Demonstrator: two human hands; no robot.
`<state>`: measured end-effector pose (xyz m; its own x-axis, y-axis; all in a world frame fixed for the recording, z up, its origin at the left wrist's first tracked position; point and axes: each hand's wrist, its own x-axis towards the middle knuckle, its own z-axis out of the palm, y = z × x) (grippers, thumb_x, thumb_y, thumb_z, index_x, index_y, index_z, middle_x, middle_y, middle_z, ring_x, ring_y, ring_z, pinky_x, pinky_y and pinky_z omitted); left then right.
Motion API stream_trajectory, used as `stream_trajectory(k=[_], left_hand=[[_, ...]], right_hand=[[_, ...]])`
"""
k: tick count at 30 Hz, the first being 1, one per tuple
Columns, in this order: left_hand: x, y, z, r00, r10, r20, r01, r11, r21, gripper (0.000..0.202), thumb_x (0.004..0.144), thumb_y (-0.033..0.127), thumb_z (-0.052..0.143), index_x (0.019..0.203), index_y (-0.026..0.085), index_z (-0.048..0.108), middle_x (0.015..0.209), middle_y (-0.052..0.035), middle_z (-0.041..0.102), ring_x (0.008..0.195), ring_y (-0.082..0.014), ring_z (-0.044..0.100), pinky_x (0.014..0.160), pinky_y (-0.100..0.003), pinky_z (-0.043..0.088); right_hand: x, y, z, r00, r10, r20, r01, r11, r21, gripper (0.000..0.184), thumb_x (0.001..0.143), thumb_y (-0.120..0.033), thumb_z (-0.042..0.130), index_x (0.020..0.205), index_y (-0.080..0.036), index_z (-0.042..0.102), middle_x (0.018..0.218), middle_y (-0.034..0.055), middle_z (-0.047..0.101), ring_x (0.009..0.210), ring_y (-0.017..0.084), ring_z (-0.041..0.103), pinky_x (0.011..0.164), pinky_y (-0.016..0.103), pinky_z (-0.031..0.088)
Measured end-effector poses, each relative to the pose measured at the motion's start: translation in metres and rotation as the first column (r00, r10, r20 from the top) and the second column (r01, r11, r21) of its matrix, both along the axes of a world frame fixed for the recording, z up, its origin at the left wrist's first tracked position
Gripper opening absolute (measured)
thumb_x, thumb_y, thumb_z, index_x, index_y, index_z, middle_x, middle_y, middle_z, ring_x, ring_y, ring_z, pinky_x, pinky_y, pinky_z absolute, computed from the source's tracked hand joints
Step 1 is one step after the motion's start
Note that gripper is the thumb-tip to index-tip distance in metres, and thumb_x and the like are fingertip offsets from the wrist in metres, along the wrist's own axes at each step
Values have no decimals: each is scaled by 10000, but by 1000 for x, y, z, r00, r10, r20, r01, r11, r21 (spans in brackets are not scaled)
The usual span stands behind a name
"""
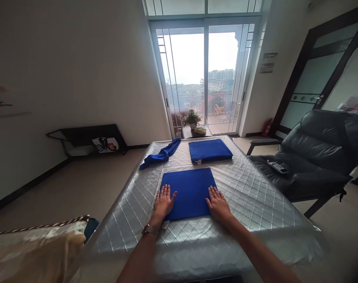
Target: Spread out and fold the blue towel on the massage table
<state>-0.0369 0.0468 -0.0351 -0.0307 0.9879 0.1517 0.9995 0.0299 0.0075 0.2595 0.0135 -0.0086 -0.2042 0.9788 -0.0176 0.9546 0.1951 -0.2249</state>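
A blue cloth (190,192), folded into a flat square, lies on the silver quilted table cover (249,204) in front of me. My left hand (164,200) rests flat on its left edge, fingers stretched forward and thumb apart. On the right edge lies my right hand (217,202), also flat with fingers extended. Behind this square sits a thicker stack of folded blue cloth (210,150) with a small white tag at its near left corner. To the left of that stack, a crumpled blue cloth (161,154) stretches toward the table's left edge.
A black recliner chair (311,149) with a small device (277,167) on its seat stands to the right. Beyond the table are a potted plant (192,118) and a sliding glass door (206,78). A patterned cushion (40,247) is at lower left, a low black rack (90,137) by the wall.
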Motion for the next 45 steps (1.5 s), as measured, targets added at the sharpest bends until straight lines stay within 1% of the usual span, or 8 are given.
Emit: stream_trajectory(k=[5, 10, 13, 20, 29, 39, 42, 45], left_hand=[[55, -4, 14, 987, -155, 40, 153, 988, 32, 775, 1034, 577, 106, 1585, 76, 320, 1663, -148, 292, 1551, -253, 250, 1275, -446, 223], [145, -16, 14, 865, -482, 141, 477, 876, 66, 717, 1048, 557, 109, 1580, 142, 352, 1656, -90, 332, 1550, -200, 255, 1278, -425, 238], [164, -23, 13, 837, -511, 196, 510, 858, 57, 709, 1053, 535, 84, 1588, 139, 326, 1656, -86, 331, 1554, -195, 242, 1283, -432, 225], [98, -33, 14, 915, -370, 164, 387, 917, -92, 772, 1030, 610, 79, 1603, 133, 281, 1682, -76, 238, 1570, -209, 178, 1293, -450, 184], [-10, -68, -14, 991, -131, 15, 131, 989, -68, 734, 1027, 595, 134, 1627, 181, 219, 1679, -75, 266, 1567, -251, 189, 1273, -490, 213], [-2, -74, 2, 994, -101, 51, 104, 992, -69, 818, 997, 683, 142, 1614, 159, 260, 1678, -92, 267, 1568, -266, 187, 1281, -512, 181], [33, -74, 8, 984, -162, 69, 162, 987, 6, 778, 1020, 637, 160, 1610, 140, 267, 1680, -113, 251, 1566, -263, 194, 1277, -510, 214], [90, -76, 10, 918, -387, 85, 381, 921, 85, 699, 1048, 564, 208, 1611, 154, 262, 1677, -98, 270, 1563, -225, 210, 1273, -467, 257]], right_hand=[[0, 2, -1, 1000, -3, -9, 3, 1000, -1, 670, 1052, -431, 235, 1621, -78, 222, 1698, 77, 154, 1579, 210, 105, 1282, 417, 91], [1, 0, -3, 999, 16, 37, -17, 1000, 14, 630, 1033, -311, 251, 1620, -83, 245, 1699, 81, 164, 1577, 212, 114, 1281, 409, 101], [2, 0, -5, 998, 24, 62, -25, 999, 23, 631, 1012, -248, 269, 1625, -104, 241, 1702, 68, 153, 1576, 206, 115, 1280, 406, 108], [2, 2, -5, 1000, 8, 22, -9, 999, 34, 656, 1051, -396, 248, 1616, -64, 249, 1689, 109, 193, 1574, 224, 136, 1278, 423, 114], [0, -1, 2, 1000, 1, 20, -1, 999, 36, 636, 1054, -370, 234, 1613, -67, 261, 1685, 105, 211, 1574, 222, 141, 1276, 426, 114], [8, -38, -1, 1000, -26, -5, 26, 999, 19, 639, 1061, -405, 197, 1621, -100, 240, 1692, 64, 173, 1577, 206, 104, 1281, 429, 124], [7, -40, -3, 999, -41, 5, 41, 999, 5, 636, 1059, -396, 207, 1622, -101, 237, 1695, 65, 161, 1576, 211, 108, 1281, 428, 122], [6, -38, -5, 999, -44, 11, 44, 999, 13, 633, 1056, -392, 225, 1623, -113, 246, 1692, 78, 179, 1575, 221, 118, 1279, 442, 128]])
